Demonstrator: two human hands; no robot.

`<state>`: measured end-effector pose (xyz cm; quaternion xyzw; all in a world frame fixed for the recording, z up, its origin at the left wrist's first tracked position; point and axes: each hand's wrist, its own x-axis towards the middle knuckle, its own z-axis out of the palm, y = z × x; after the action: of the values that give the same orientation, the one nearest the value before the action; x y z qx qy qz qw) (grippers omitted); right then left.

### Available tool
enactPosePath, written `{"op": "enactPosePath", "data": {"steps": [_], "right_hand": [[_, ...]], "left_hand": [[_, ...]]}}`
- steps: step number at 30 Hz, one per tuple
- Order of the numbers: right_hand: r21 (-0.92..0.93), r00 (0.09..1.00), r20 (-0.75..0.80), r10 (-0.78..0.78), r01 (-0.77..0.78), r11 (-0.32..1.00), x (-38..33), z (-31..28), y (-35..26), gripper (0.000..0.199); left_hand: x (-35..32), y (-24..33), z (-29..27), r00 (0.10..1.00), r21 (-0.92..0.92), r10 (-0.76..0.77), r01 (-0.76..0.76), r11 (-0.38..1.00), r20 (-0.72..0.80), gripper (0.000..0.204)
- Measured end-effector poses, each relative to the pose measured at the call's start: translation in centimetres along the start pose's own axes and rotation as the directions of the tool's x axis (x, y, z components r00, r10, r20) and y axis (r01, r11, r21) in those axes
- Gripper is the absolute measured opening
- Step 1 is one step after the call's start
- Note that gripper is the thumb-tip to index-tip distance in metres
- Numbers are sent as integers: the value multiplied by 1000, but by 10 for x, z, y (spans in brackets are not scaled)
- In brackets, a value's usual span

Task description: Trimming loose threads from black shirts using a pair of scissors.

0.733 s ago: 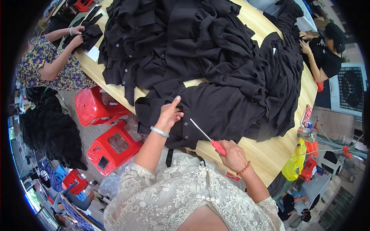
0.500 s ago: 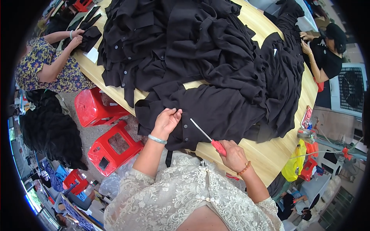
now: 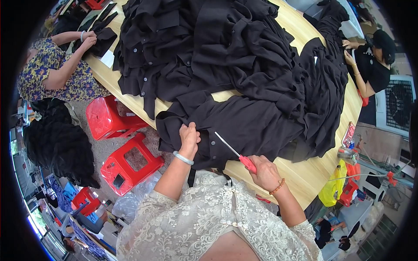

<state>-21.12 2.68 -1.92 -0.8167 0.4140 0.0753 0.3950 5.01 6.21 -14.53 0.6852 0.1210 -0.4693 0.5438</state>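
Observation:
A black buttoned shirt (image 3: 248, 122) lies spread on the table in front of me, its collar to the left and its front buttons near me. My left hand (image 3: 190, 138) is curled closed over the collar end; whatever its fingers hold, if anything, is hidden. In my right hand (image 3: 265, 173), at the shirt's near edge, is a tool with a red handle and a long thin metal shaft (image 3: 227, 143). Its tip points up and left over the shirt, near the buttons. The tool's exact kind is unclear.
Black shirts are heaped (image 3: 209, 48) across the pale wooden table (image 3: 300, 178). Red stools (image 3: 130, 163) stand at its left, near a dark fabric pile (image 3: 61, 148). One person (image 3: 61, 71) handles black cloth at left, another (image 3: 370, 65) at right. A yellow bag (image 3: 333, 185) hangs at right.
My left hand has turned from palm up to curled over, still by the shirt's collar end. The tool in my right hand keeps nearly the same place; the whole view has shifted slightly.

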Motion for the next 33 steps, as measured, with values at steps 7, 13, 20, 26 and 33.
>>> {"op": "enactPosePath", "data": {"steps": [7, 13, 20, 26, 33], "right_hand": [[-8, 999, 2, -53, 53, 999, 5, 3, 0, 27], [-10, 999, -3, -43, 43, 999, 10, 0, -6, 26], [-118, 1000, -7, 14, -15, 993, 14, 4, -13, 22], [-85, 1000, 8, -24, 25, 996, 20, 5, -19, 26], [106, 967, -256, -6, 34, 994, 8, 19, -15, 20]], "left_hand": [[5, 28, -34, 904, -6, -245, 263, 965, 349, 14], [-13, 34, -25, 879, -419, -21, 247, 874, 477, 9], [3, 11, -28, 838, -492, 176, 122, 862, 516, 12], [21, 20, -51, 839, -385, 220, -14, 923, 498, 16], [-19, 36, -10, 796, -109, 110, -56, 992, 595, 16]]}}
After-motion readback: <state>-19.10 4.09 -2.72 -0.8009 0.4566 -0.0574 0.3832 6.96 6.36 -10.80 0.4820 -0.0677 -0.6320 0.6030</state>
